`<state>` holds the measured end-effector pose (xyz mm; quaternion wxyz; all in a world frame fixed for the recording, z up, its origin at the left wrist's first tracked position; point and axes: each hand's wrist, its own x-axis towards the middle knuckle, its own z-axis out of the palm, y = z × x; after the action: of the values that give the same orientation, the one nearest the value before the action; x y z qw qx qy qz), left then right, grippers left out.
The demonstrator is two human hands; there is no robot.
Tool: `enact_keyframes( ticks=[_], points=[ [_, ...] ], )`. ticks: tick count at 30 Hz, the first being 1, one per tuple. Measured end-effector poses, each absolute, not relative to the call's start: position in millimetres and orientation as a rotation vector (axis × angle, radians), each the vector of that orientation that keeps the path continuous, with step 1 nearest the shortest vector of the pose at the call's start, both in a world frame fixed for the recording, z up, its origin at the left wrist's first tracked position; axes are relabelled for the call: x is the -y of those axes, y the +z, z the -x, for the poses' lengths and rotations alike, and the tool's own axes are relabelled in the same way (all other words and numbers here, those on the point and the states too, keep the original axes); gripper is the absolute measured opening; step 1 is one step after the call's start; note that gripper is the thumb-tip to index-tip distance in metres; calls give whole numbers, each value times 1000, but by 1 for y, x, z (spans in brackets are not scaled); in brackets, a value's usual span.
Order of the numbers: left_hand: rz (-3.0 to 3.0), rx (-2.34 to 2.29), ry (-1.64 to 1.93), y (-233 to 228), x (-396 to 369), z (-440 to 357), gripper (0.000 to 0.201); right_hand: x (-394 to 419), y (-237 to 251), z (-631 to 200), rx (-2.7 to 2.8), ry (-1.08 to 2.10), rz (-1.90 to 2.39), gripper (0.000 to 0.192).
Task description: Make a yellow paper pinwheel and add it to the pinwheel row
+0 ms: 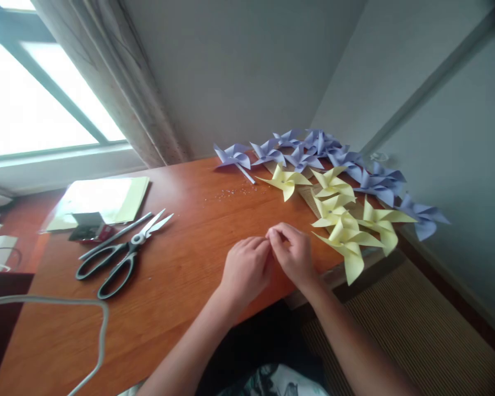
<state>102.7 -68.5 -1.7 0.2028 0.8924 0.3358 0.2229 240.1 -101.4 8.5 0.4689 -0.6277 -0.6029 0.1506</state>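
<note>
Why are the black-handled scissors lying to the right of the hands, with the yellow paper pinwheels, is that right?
Not quite. The head view shows the black-handled metal scissors lying left of both hands, on the brown wooden table. The yellow paper pinwheels are on the right.

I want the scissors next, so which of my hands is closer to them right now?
Left. Your left hand lies nearer the scissors, which sit off to its left; your right hand is farther, beside the yellow pinwheels.
</note>
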Motion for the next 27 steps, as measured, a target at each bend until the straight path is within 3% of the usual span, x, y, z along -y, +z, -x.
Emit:
enact_keyframes(
  ticks=[2,5,12,27],
  points=[
    [-2492,-1118,670,2,50,-70,23,65,2,-217,1605,508,1558,29],
    [-2464,-1381,751,5,28,-18,23,18,-10,-184,1757,576,1510,18],
    [-2427,-1821,719,2,3,73,23,-26,-36,-149,1825,556,1470,17],
    [-2505,-1840,709,-12,7,95,22,-19,-45,-159,1853,557,1419,18]
  ],
)
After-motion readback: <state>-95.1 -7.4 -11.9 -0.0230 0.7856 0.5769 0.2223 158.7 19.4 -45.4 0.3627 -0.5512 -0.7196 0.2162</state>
